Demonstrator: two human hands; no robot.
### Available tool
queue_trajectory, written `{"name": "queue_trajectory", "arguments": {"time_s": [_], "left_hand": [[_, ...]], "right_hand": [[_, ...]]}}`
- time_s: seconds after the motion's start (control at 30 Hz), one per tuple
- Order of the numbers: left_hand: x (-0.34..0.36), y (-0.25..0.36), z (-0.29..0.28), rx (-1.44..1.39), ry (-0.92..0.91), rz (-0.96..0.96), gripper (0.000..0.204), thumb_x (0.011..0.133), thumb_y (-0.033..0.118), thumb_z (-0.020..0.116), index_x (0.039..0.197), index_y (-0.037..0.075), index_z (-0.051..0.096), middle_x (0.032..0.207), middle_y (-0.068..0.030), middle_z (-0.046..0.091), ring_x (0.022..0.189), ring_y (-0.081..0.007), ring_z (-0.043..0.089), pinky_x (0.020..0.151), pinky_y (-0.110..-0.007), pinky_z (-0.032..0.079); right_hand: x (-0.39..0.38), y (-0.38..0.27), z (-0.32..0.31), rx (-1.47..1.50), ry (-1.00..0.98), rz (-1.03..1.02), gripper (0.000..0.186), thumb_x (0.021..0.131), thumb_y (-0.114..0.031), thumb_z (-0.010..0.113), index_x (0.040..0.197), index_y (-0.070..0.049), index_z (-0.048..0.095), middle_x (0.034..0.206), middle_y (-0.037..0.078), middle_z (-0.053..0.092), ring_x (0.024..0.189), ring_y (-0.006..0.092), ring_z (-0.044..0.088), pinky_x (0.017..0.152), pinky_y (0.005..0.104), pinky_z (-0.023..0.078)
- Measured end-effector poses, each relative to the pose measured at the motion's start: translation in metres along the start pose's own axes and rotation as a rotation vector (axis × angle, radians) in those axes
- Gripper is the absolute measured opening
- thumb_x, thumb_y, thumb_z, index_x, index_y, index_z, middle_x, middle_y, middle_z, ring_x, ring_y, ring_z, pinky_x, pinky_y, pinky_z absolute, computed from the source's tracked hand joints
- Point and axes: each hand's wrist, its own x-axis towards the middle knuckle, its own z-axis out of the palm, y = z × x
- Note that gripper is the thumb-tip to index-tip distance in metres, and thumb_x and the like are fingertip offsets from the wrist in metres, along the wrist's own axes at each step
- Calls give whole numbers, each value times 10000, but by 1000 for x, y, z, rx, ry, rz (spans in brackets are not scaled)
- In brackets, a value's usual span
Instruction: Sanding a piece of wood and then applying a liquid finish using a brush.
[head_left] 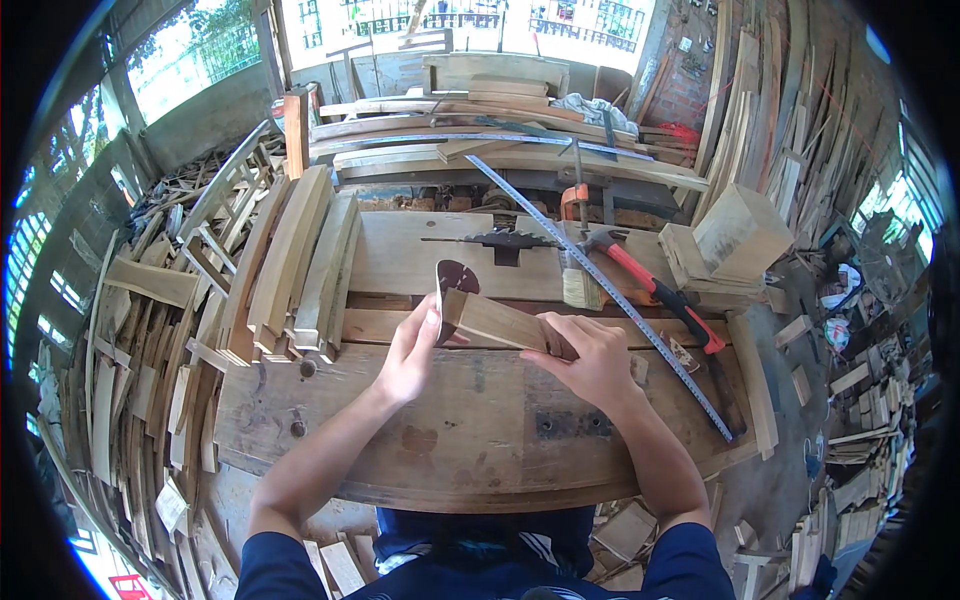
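My left fingers (pixel 429 318): half curled, pinching bent sandpaper (pixel 458 277)
My right fingers (pixel 572 328): wrapped round the block's right end
Block (pixel 503 323): above mid tabletop (pixel 470 420), left end seemingly against the sandpaper
Progress: mid-sanding I'd guess, can't tell what's done or left
Writing: ruler (pixel 600 287) marks, too tiny to read; no brands I can spot

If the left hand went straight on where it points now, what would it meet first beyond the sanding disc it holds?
Probably the left end of the wooden block in the right hand; the sanding disc lies between, any gap is unclear.
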Motion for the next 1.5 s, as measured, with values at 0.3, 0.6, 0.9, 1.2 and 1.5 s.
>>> {"name": "queue_trajectory", "arguments": {"time_s": [0.3,0.6,0.9,1.2,1.5], "left_hand": [[4,10,7,-281,-271,-124,957,1021,769,388,1716,184,88,1753,-178,211,1585,-317,296,1232,-542,329],[1,8,16,-312,-176,-90,907,1092,662,328,1706,109,-45,1733,-222,231,1558,-308,339,1242,-507,315],[3,-4,8,-69,-55,128,736,1141,301,489,1697,31,88,1713,-185,309,1479,-284,444,1250,-447,301],[4,2,2,547,37,179,700,1066,281,629,1612,-30,321,1623,-237,427,1468,-414,446,1228,-442,336],[3,10,10,668,6,235,682,1139,280,466,1691,28,154,1694,-211,354,1441,-399,499,1183,-428,412]], "right_hand": [[0,-1,-1,124,1,-24,522,782,-341,935,1147,-27,734,952,102,781,793,261,774,699,343,606],[2,-1,-2,99,36,-89,509,795,-358,927,1137,-37,730,957,103,779,798,262,769,702,343,606],[1,-7,2,101,15,-11,495,848,-414,877,1136,-47,715,909,84,768,755,260,755,665,347,594],[-2,-7,3,200,-56,119,509,814,-324,922,1187,-31,737,898,127,760,721,253,735,664,333,573],[1,-3,-3,219,-52,234,445,837,-263,906,1170,-20,737,743,52,649,594,135,569,581,288,484]]}}
